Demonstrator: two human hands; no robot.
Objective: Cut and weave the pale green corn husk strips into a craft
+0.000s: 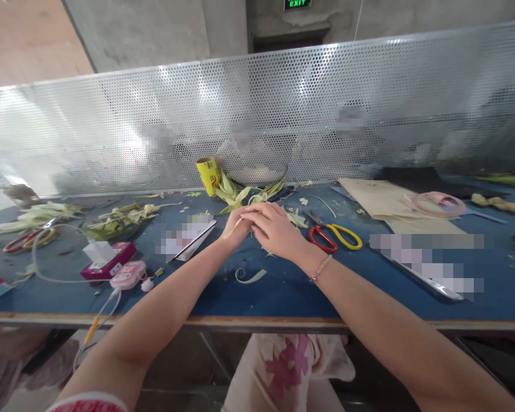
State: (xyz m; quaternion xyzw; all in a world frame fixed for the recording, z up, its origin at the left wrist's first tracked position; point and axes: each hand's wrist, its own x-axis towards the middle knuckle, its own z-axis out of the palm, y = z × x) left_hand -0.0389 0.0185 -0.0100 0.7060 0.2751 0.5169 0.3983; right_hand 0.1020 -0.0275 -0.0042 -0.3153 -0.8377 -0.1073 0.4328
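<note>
Both hands meet above the middle of the blue table. My left hand [237,225] is closed, its fingertips mostly hidden behind the right. Curled over it is my right hand [278,230], with bent fingers pressed against the left. A thin pale strip of corn husk [232,230] runs between the hands and lies across the back of the left. Just beyond them is a pile of green corn husks [236,197]. Scissors with red and yellow handles [335,236] lie right of my right hand. A curled husk strip [251,276] rests nearer me.
A yellow can-like tube [208,176] stands behind the husks. Left are more husks [120,220], other scissors [30,239], a purple tissue box [108,262] and a pink case [129,275] with a cable. At right lie brown paper [369,197], pink tape [435,203] and a blurred phone-like object [424,269].
</note>
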